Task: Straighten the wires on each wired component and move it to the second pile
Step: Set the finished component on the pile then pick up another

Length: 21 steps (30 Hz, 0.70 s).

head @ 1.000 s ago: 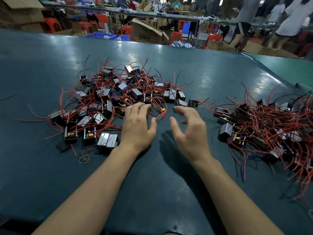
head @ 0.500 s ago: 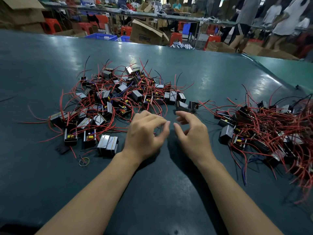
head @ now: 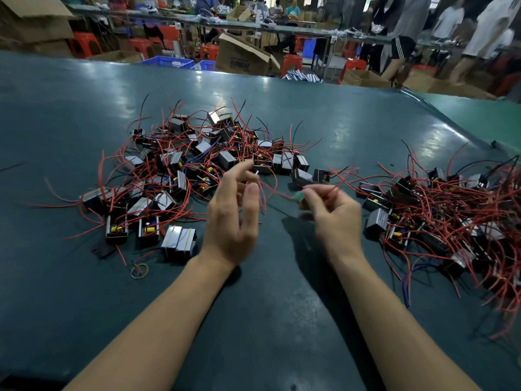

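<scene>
Dark green table [head: 84,292], two bare forearms reaching in from near edge. Left hand [head: 232,213] raised, fingers loosely curved, red wire [head: 263,190] running past fingertips; grip unclear through blur. Right hand [head: 332,210] pinches small wired component [head: 298,196], blurred, above table. Left pile [head: 180,170]: black boxy components, tangled red and black wires. Right pile [head: 439,215]: denser red tangle, near right edge. Rubber band [head: 139,270] on table near left pile. Far: cardboard box [head: 245,56], red stools, people standing, all soft.
</scene>
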{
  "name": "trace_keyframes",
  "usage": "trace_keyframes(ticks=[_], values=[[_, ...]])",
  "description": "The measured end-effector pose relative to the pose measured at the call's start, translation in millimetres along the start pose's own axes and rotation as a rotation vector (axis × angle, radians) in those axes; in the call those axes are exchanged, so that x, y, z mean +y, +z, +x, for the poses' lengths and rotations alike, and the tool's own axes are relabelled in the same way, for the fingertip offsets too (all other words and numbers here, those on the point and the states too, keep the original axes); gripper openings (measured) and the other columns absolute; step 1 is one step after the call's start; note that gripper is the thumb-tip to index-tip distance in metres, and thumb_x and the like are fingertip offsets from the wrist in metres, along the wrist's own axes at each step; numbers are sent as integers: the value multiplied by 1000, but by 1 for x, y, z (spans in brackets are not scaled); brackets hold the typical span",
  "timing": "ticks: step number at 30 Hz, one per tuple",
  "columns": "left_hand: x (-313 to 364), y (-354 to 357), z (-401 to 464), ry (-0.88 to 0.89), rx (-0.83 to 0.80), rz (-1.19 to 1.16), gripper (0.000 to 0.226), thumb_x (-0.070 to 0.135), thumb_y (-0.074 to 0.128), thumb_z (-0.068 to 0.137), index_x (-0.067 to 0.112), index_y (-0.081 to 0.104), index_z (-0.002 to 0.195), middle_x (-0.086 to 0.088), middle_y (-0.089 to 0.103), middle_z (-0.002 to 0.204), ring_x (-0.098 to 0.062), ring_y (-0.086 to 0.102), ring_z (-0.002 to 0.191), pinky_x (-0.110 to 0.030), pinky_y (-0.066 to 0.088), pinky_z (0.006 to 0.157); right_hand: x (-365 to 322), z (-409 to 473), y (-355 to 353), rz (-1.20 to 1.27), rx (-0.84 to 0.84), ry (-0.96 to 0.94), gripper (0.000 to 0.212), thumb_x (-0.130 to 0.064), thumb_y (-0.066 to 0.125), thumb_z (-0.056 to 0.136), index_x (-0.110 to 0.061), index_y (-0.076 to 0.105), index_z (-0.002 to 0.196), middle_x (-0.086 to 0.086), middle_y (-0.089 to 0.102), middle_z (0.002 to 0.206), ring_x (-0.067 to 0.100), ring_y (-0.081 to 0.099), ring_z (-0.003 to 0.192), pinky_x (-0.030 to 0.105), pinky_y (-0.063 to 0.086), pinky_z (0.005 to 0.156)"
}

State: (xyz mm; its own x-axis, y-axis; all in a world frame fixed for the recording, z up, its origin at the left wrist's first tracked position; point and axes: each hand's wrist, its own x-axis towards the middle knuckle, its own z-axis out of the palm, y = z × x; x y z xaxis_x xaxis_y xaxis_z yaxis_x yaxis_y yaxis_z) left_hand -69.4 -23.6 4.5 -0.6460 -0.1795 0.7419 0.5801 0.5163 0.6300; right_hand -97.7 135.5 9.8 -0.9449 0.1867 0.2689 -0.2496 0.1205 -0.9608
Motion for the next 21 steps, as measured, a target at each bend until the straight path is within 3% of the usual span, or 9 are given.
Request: trace_keyframes(ticks=[2, 5, 7, 9, 11, 14, 16, 19, 21], values=[[-12, 1, 3, -96, -60, 240, 25, 19, 52, 95, 5, 60, 113, -8, 62, 105, -24, 58, 94, -34, 47, 86, -8, 2, -6, 172, 149, -15, 7, -5, 64, 92, -11, 66, 89, 4, 69, 78, 14, 67, 67, 28, 58, 62], [-18, 10, 3, -69, -307, 633, 44, 29, 57, 89, 6, 56, 126, -11, 55, 126, -31, 47, 121, -37, 36, 103, -13, 2, -10, 188, 223, -142, 5, -6, 64, 93, -8, 66, 96, 3, 69, 83, 14, 67, 72, 23, 56, 70], [-17, 14, 0, -23, -399, 790, 61, 45, 51, 89, 11, 45, 139, -8, 43, 145, -28, 32, 137, -41, 26, 111, -10, 1, -8, 1, 70, -210, 12, 1, 63, 90, -5, 67, 100, 6, 69, 92, 14, 67, 82, 23, 54, 78], [-20, 16, 1, -87, -451, 862, 71, 54, 41, 91, 13, 32, 148, -6, 29, 156, -25, 19, 144, -42, 17, 115, -3, -1, -4, -355, -149, -236, 23, 9, 62, 87, -3, 70, 105, 8, 68, 104, 17, 65, 93, 27, 52, 88], [-23, 18, 3, -184, -488, 902, 75, 55, 36, 92, 12, 23, 152, -6, 23, 159, -26, 18, 142, -43, 18, 112, 4, -3, -1, -585, -240, -245, 32, 14, 59, 83, -4, 72, 105, 11, 66, 109, 23, 63, 99, 26, 48, 93], [-19, 19, 5, -271, -460, 916, 64, 48, 38, 93, 9, 33, 143, -9, 40, 144, -29, 35, 125, -43, 29, 102, 3, -7, -6, -546, -208, -213, 39, 20, 55, 76, -6, 74, 99, 9, 67, 105, 19, 63, 94, 4, 43, 82], [-17, 18, 6, -287, -427, 907, 55, 42, 39, 95, 9, 39, 139, -10, 48, 133, -29, 40, 119, -42, 32, 99, 2, -6, -10, -520, -98, -174, 44, 20, 49, 74, -9, 74, 95, 3, 67, 99, 16, 61, 94, -3, 35, 77], [-19, 17, 10, -397, -429, 802, 58, 36, 41, 97, 6, 31, 146, -14, 46, 136, -31, 42, 124, -43, 34, 103, -1, -10, -15, -465, -14, -201, 37, 12, 51, 82, -11, 73, 99, -3, 66, 98, 16, 63, 94, 13, 46, 84], [-20, 19, 15, -402, -445, 800, 52, 34, 40, 96, 7, 38, 140, -15, 46, 134, -32, 43, 123, -45, 35, 101, -2, -16, -14, -439, -197, -286, 25, -4, 62, 89, -12, 71, 111, 0, 65, 109, 15, 60, 100, 30, 50, 90]])
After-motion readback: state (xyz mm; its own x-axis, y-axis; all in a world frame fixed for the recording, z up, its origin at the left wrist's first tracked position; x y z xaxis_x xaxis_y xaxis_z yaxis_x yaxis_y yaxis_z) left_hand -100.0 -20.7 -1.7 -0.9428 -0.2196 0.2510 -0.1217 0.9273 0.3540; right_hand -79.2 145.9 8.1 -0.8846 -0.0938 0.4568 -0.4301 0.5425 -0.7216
